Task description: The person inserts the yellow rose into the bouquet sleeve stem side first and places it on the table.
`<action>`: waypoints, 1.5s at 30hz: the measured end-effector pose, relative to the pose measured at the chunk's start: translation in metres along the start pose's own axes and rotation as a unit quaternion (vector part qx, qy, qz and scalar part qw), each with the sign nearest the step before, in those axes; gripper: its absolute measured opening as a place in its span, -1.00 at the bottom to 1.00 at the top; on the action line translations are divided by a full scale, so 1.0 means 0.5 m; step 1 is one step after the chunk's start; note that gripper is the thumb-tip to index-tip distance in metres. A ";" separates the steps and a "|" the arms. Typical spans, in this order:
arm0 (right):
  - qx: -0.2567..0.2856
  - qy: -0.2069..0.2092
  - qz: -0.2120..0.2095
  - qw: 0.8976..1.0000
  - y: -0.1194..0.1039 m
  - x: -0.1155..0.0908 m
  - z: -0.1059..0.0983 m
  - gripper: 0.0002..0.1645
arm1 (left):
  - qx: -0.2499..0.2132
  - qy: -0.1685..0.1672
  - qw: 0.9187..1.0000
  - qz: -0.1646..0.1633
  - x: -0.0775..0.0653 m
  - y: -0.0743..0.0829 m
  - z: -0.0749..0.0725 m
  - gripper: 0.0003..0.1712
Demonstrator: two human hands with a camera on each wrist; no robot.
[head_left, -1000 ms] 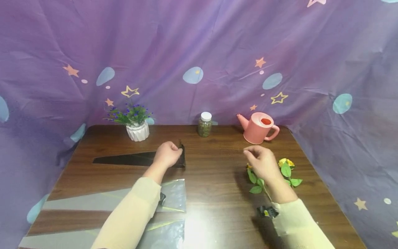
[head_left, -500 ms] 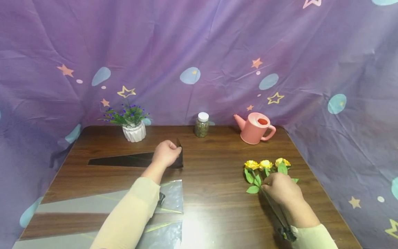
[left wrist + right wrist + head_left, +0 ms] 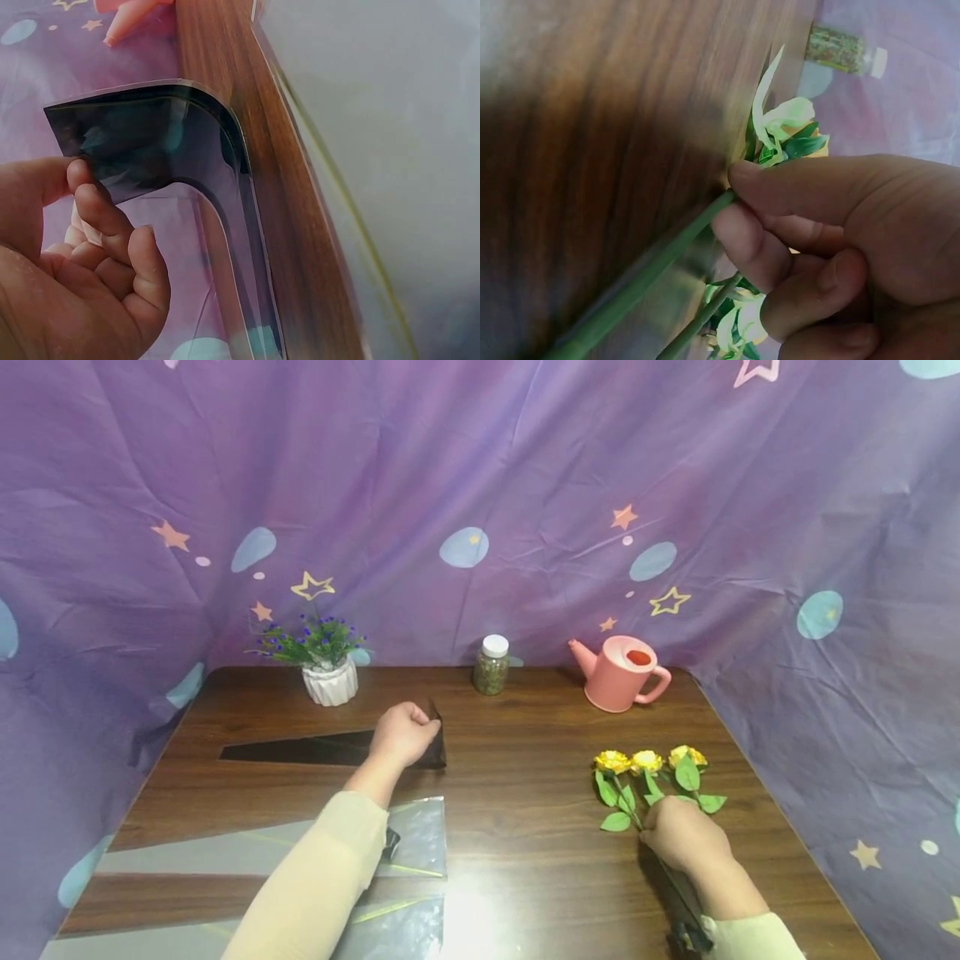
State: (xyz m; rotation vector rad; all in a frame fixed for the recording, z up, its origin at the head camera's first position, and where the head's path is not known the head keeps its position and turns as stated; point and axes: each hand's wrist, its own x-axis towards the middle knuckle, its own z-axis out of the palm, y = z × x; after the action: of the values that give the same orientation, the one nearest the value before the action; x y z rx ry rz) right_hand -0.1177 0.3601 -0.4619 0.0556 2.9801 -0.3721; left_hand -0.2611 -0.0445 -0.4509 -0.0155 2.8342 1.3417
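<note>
My left hand [image 3: 405, 732] pinches the raised right end of a dark see-through plastic sleeve [image 3: 315, 748] that tapers to the left along the table. In the left wrist view, thumb and forefinger meet at a corner of the lifted film [image 3: 142, 142], which bends upward. At the right, my right hand [image 3: 688, 839] pinches the green stem [image 3: 645, 289] of an artificial yellow rose between thumb and forefinger. Three rose heads [image 3: 646, 762] with green leaves lie in a row just beyond this hand. Black pieces [image 3: 686, 937] show by the stem ends at the right cuff.
Pale translucent sleeves [image 3: 202, 852] lie at the front left, partly under my left forearm, with a small black object [image 3: 392, 843] beside it. Along the back stand a white pot of blue flowers [image 3: 331, 681], a white-lidded jar [image 3: 491, 668] and a pink watering can [image 3: 618, 677].
My right hand has come down from above the roses onto a stem and drawn slightly toward me, uncovering the flower heads. The left hand keeps its pinch on the dark sleeve.
</note>
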 end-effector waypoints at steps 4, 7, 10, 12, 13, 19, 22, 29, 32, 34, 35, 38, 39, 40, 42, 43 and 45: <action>0.014 0.006 -0.007 1.000 0.001 0.002 0.008 -0.55 | -0.003 0.006 1.000 0.001 -0.002 -0.002 0.003 -0.77; 0.033 0.012 -0.004 0.999 -0.004 0.002 0.012 -0.61 | -0.001 0.006 1.000 0.001 -0.004 -0.001 0.005 -0.78; 0.066 0.029 -0.007 0.997 -0.016 0.008 0.007 -0.70 | 0.001 0.003 1.000 0.001 -0.006 0.001 0.006 -0.80; 0.094 0.047 -0.017 0.994 -0.029 0.014 -0.003 -0.78 | -0.001 0.002 1.000 0.000 -0.008 0.003 0.006 -0.80; 0.109 0.058 -0.024 0.992 -0.038 0.019 -0.010 -0.82 | -0.003 0.002 1.000 0.000 -0.009 0.003 0.005 -0.80; 0.204 0.125 -0.055 0.969 -0.108 0.049 -0.067 -0.95 | -0.011 0.004 1.000 -0.002 -0.011 0.006 0.006 -0.78; 0.233 0.158 -0.064 0.957 -0.144 0.063 -0.097 -0.90 | -0.008 -0.001 1.000 -0.002 -0.011 0.007 0.011 -0.78; 0.280 0.251 -0.093 0.922 -0.220 0.100 -0.135 -0.92 | -0.002 -0.003 1.000 -0.003 -0.009 0.006 0.020 -0.77; 0.327 0.291 -0.100 0.893 -0.258 0.114 -0.141 -0.93 | -0.002 -0.002 1.000 -0.001 -0.008 0.005 0.021 -0.77; 0.371 0.310 -0.110 0.869 -0.285 0.122 -0.142 -0.92 | -0.003 0.000 1.000 0.002 -0.008 0.005 0.022 -0.77; 0.392 0.317 -0.119 0.855 -0.299 0.126 -0.141 -0.92 | -0.005 0.001 1.000 0.001 -0.008 0.005 0.022 -0.76; 0.447 0.333 -0.155 0.816 -0.338 0.138 -0.136 -0.93 | -0.010 0.008 1.000 0.004 -0.009 0.005 0.024 -0.76; 0.459 0.338 -0.169 0.804 -0.351 0.142 -0.133 -0.93 | -0.013 0.013 1.000 0.004 -0.010 0.005 0.025 -0.75; 0.470 0.342 -0.181 0.793 -0.362 0.146 -0.129 -0.93 | -0.015 0.017 1.000 0.002 -0.011 0.006 0.026 -0.75; 0.485 0.347 -0.203 0.776 -0.384 0.152 -0.121 -0.93 | -0.020 0.026 0.999 0.002 -0.013 0.007 0.029 -0.75; 0.490 0.352 -0.210 0.769 -0.396 0.156 -0.116 -0.95 | -0.023 0.028 0.999 0.000 -0.014 0.008 0.030 -0.75; 0.500 0.356 -0.223 0.757 -0.417 0.161 -0.108 -0.97 | -0.026 0.032 0.999 0.000 -0.015 0.010 0.032 -0.75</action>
State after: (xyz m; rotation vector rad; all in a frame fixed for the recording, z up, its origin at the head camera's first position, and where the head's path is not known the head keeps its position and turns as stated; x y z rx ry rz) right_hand -0.2156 0.1729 -0.3710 -0.5233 2.9131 -2.4284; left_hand -0.2534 -0.0289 -0.4569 -0.0595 2.8490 1.4417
